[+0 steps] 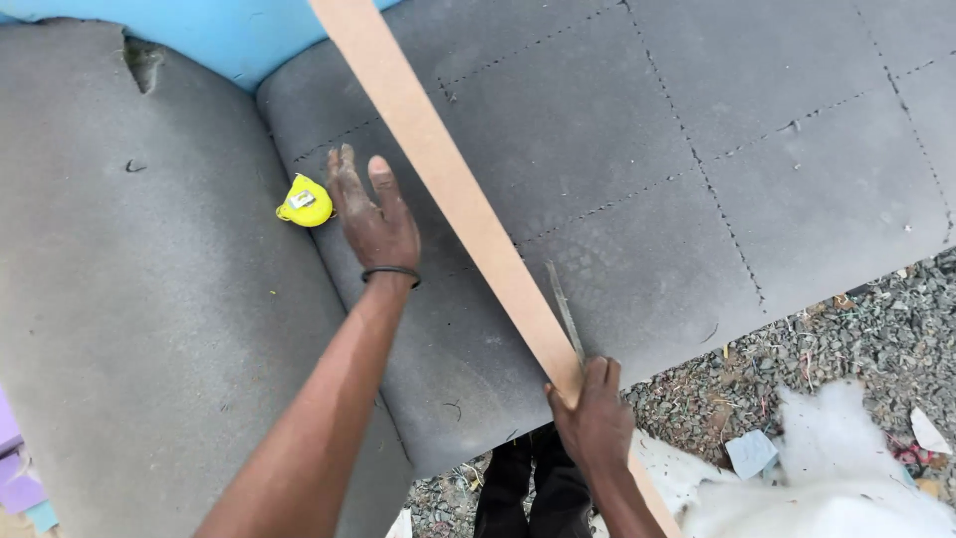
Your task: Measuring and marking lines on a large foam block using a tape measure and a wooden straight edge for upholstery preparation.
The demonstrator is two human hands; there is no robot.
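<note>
Nearest the camera, the right hand (pixel 595 418) is closed around the near end of a long wooden strip (pixel 448 184), just past the near edge of the grey foam sheet (pixel 597 130). The same fist also pins a thin metal blade (pixel 565 314) against the strip's right side, so the strip appears to serve as a straightedge for the blade (whether it is a saw blade or a knife cannot be told). The strip runs diagonally from that near edge up toward the far edge, crossing dotted lines marked in a grid on the foam.

To the left, the left hand (pixel 376 217) lies flat and open on the foam, fingers spread and holding nothing, just left of the strip. Pressed down there, it looks placed to keep the soft sheet from shifting or bunching beside the strip.

Just beyond its fingertips, a yellow tape measure (pixel 305 200) sits in the crease where this sheet meets a second grey foam piece (pixel 129 299) on the left, near the hand but not touching it.

At the far left corner, a blue foam (pixel 229 35) edge shows. Off the sheet's near right side lie gravel (pixel 846 329) and white stuffing (pixel 827 468), on which 1 small pale scrap rests.
</note>
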